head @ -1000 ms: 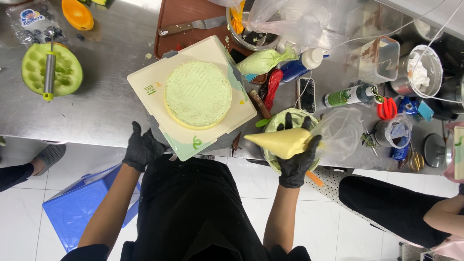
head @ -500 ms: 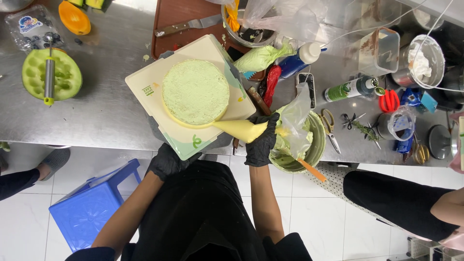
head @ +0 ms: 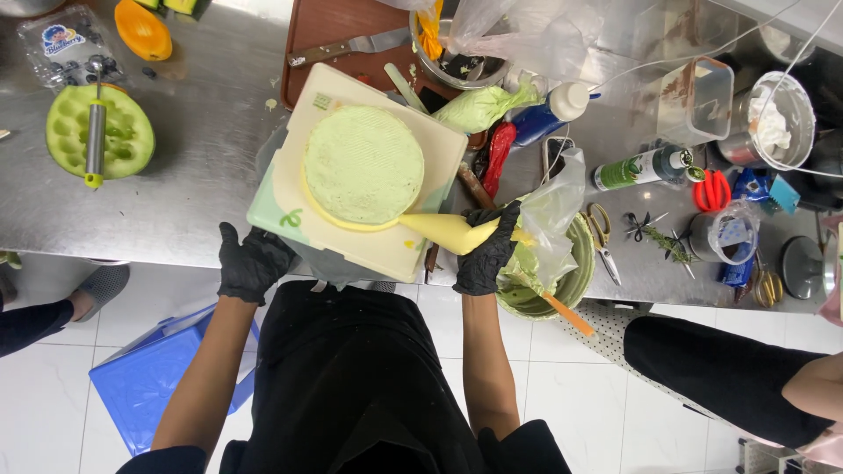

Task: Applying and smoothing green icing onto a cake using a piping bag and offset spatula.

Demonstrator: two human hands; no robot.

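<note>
On the steel table (head: 193, 184), a halved green melon (head: 101, 132) with a scoop lies far left. A green bowl (head: 562, 281), scissors (head: 601, 241) and bottles crowd the right. The round green cake (head: 363, 164) sits on a pale board (head: 369, 241) in the middle. The right hand (head: 487, 250) grips a piping bag (head: 452, 232), its long axis lying left-right, its tip pointing left at the cake's near edge. The left hand (head: 252, 262) clasps the board's near-left corner.

Brushed stainless-steel table (head: 202, 184), dull reflections from overhead light. White tiled floor (head: 606, 412) below, grey grout lines. Blue plastic stool (head: 145, 377) at lower left on floor. Perforated mat (head: 615, 338) by table edge, lower right.
</note>
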